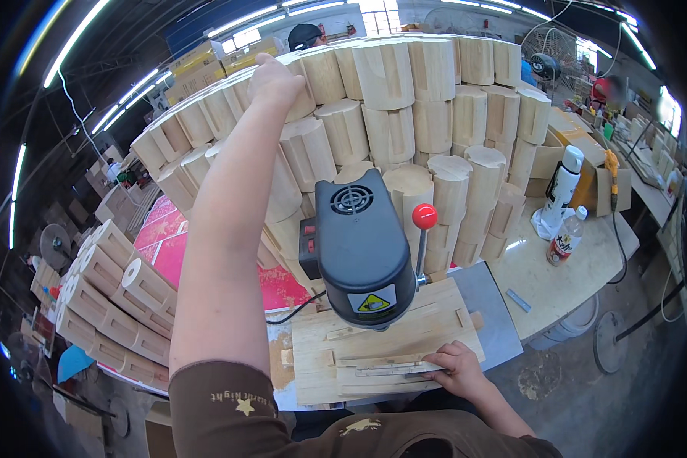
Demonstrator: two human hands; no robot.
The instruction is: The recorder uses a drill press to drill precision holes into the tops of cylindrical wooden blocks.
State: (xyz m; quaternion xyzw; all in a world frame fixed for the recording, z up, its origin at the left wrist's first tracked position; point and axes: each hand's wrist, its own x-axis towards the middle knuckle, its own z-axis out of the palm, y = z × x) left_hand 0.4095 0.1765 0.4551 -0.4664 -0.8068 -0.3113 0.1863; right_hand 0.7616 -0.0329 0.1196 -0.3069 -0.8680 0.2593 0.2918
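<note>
My left arm stretches across the scene, and my left hand (275,80) is at the top of a tall stack of pale wooden blocks. Its fingers are curled over a rounded wooden block (301,95) in the top row; part of the grip is hidden. Low in front of me, my right hand (458,368) is closed on the end of a thin flat strip (389,371), whose kind I cannot make out. That strip lies across a wooden work board (313,336) with raised wooden pieces. Above the board stands a black drill press head (366,244) with a red-knobbed lever (425,217).
More slotted wooden cylinders (122,298) are stacked at the left. On the right side table (588,256) stand a spray can (561,187), a drink bottle (566,237) and a small metal piece (518,299). A cardboard box (576,145) sits behind. A person in a black cap (305,36) is beyond the stack.
</note>
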